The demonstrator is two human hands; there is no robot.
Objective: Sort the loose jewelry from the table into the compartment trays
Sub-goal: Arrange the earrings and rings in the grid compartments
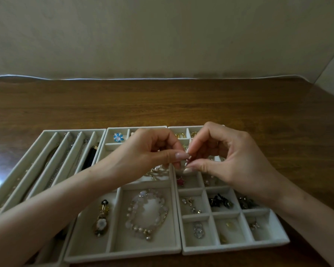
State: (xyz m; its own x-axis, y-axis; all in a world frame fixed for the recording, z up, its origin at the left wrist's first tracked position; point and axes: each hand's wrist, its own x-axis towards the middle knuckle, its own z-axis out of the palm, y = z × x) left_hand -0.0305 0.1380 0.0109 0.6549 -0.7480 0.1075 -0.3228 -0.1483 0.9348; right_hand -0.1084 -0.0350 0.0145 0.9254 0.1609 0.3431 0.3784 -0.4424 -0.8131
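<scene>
Three pale grey compartment trays lie side by side on the wooden table: a slotted left tray point(46, 151), a middle tray point(123, 255) and a right tray point(229, 251) of small squares. My left hand point(148, 151) and my right hand point(226, 155) meet above the seam between the middle and right trays. Both pinch one tiny silvery piece point(188, 160) between thumb and fingertips; what it is cannot be told. A pearl bracelet point(147, 212) fills a large middle compartment. A flower pendant point(101, 218) lies to its left.
A blue flower piece point(118, 137) sits in the middle tray's far left cell. A red star charm point(180, 181) and dark earrings point(220, 202) lie in the right tray. Chains fill the left tray's slots. Bare table point(162, 103) stretches to the wall point(162, 35).
</scene>
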